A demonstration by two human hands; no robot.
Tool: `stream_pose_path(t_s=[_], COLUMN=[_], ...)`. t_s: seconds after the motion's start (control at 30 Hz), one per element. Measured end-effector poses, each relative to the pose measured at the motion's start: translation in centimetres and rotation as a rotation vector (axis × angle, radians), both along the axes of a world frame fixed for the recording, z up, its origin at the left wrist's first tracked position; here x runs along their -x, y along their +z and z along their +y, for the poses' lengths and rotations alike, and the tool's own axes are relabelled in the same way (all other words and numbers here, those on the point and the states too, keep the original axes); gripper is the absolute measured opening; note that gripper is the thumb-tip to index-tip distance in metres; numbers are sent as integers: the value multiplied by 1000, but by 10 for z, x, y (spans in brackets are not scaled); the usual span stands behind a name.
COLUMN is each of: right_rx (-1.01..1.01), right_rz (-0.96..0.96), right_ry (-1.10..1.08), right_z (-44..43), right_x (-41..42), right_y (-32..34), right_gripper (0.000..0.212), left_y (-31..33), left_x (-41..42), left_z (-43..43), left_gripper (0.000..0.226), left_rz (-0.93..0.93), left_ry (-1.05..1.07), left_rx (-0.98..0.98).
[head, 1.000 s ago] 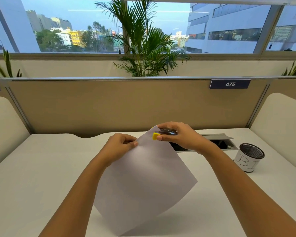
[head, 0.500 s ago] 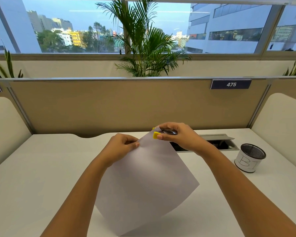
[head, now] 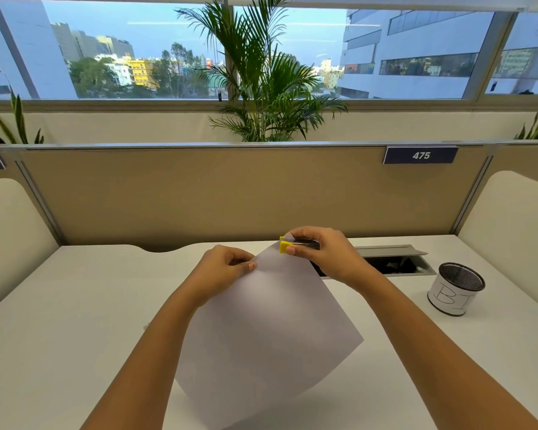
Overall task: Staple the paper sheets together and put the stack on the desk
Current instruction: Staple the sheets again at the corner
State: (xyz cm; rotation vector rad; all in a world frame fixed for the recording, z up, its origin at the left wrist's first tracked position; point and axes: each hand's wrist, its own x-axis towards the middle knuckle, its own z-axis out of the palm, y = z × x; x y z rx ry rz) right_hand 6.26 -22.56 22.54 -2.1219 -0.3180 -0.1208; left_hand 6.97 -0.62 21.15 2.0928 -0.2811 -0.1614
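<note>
The white paper sheets (head: 267, 342) are held tilted above the white counter (head: 59, 321), top corner toward 12 o'clock. The left grip (head: 221, 271) pinches their 10 o'clock edge. The right grip (head: 326, 256) is clamped on a small yellow-and-black stapler (head: 295, 244), whose mouth straddles that corner. A black mesh cup (head: 455, 288) stands at 3 o'clock.

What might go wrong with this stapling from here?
The stapler sits on the very tip of the paper, so the staple may land too near the edge and tear out. The left hand pinches only one edge while the rest hangs free, so sheets may slip out of line. The thumb of the right hand lies close to the yellow mouth and might get nipped.
</note>
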Motion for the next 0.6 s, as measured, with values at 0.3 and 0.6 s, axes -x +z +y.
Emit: stream_pose_path(t_s=[0.3, 0.6], right_rx=[-136, -389], right_rz=[67, 78], right_ry=[50, -263], right_z=[1, -30], right_x=[0, 3], right_y=[-4, -19], right_gripper=[35, 37], left_y=[-2, -4], left_x=[-1, 0], left_z=[5, 15], left_gripper=[16, 16], left_rz=[-2, -4], left_ry=[12, 71], left_rx=[17, 194])
